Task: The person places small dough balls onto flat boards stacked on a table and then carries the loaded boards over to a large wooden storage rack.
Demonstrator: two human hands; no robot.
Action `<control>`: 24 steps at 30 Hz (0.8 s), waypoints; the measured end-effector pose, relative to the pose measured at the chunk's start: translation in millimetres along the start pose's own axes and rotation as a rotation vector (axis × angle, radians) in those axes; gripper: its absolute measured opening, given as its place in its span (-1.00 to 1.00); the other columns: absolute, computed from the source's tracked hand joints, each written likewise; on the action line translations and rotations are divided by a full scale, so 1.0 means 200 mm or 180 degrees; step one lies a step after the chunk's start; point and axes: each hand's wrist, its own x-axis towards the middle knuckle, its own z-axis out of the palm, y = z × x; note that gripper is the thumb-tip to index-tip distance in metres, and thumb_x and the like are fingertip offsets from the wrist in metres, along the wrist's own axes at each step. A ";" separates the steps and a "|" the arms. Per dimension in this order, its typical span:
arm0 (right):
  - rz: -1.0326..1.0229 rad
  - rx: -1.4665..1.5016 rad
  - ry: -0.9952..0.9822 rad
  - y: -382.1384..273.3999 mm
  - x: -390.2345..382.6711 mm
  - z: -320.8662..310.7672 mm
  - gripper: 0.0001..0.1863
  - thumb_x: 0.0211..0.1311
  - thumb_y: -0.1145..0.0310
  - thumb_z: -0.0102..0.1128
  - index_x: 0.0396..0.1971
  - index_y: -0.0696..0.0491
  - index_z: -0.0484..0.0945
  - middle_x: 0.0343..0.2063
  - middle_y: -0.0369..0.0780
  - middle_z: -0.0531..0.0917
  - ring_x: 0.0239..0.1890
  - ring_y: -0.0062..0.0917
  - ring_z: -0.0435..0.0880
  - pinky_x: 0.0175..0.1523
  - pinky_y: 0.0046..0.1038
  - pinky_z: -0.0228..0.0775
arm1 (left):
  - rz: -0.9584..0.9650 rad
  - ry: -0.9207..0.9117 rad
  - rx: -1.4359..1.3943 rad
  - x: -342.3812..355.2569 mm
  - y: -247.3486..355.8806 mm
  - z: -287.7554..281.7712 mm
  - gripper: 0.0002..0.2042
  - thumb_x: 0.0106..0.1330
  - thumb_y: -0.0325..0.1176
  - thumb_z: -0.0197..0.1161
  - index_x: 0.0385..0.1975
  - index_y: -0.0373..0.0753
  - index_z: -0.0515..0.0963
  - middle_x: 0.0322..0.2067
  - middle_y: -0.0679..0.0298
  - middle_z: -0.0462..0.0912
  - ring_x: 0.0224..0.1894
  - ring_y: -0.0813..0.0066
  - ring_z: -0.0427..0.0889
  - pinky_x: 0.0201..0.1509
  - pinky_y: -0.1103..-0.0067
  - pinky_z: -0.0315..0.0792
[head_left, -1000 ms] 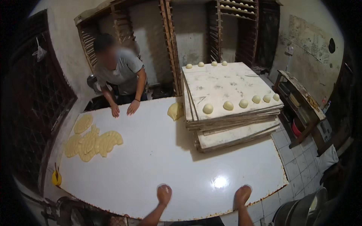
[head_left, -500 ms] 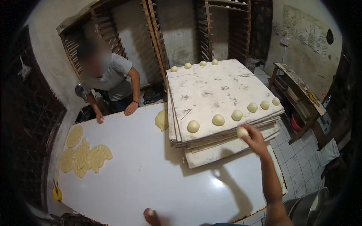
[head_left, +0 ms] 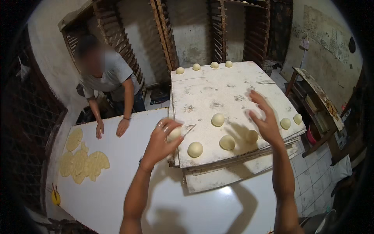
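Dough balls (head_left: 195, 149) stand in a row along the near edge of the top board (head_left: 233, 89), with four more by its far edge and a single ball (head_left: 217, 119) set farther in, behind the near row. The person's left hand (head_left: 161, 138) has its fingers and thumb wrapped round another dough ball (head_left: 175, 134) at the board's left edge; whether that ball touches the board cannot be told. The right hand (head_left: 266, 117) is spread and visibly free, over the right part of the board. The step appears to be setting balls down on the board, and doing it well would call for a light grip, since soft dough probably dents under a hard pinch. The held ball would best come fully inside the left edge before the fingers let go, lowered until the board takes its weight. Spacing deserves an eye: the near row's two rightmost balls look closer together than the others, and dough that swells could stick. The right forearm, crossing the near edge between two balls, needs enough height to avoid knocking one, and neither arm should lean on the uneven stack of boards (head_left: 218, 177) on the counter (head_left: 128, 156).
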 end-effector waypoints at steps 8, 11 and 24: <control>0.1417 0.0371 0.1700 0.01 -1.18 -0.38 -0.71 0.24 0.22 -0.01 -0.30 0.16 0.49 -0.30 -0.17 0.51 -0.28 -0.51 0.47 -0.14 -0.48 0.33 | -0.0102 0.0297 0.0707 0.17 -0.09 0.12 -0.48 0.25 -0.22 0.06 0.18 -0.30 0.20 0.14 0.06 0.29 0.26 0.13 0.12 0.33 0.40 -0.06; 0.2426 0.0367 0.2072 0.01 -1.57 -0.22 -0.75 0.24 0.24 0.01 -0.33 0.15 0.49 -0.37 -0.23 0.53 -0.35 -0.56 0.46 -0.20 -0.53 0.30 | -0.0661 0.2070 -0.1033 -0.34 -0.10 -0.13 -0.65 0.40 -0.32 -0.27 0.04 -0.39 0.29 0.05 0.12 0.36 0.09 0.39 0.32 0.26 0.49 0.09; 0.1663 0.0272 -0.2635 -0.64 -1.51 1.30 -0.69 0.12 0.40 0.14 -0.13 0.18 0.48 -0.24 -0.13 0.58 -0.26 -0.48 0.58 -0.19 -0.48 0.42 | -0.4189 0.1670 -0.3061 -2.59 -0.46 -0.21 -0.60 0.22 -0.26 0.12 0.04 -0.13 0.27 -0.15 0.37 0.40 -0.10 0.58 0.36 -0.07 0.54 0.28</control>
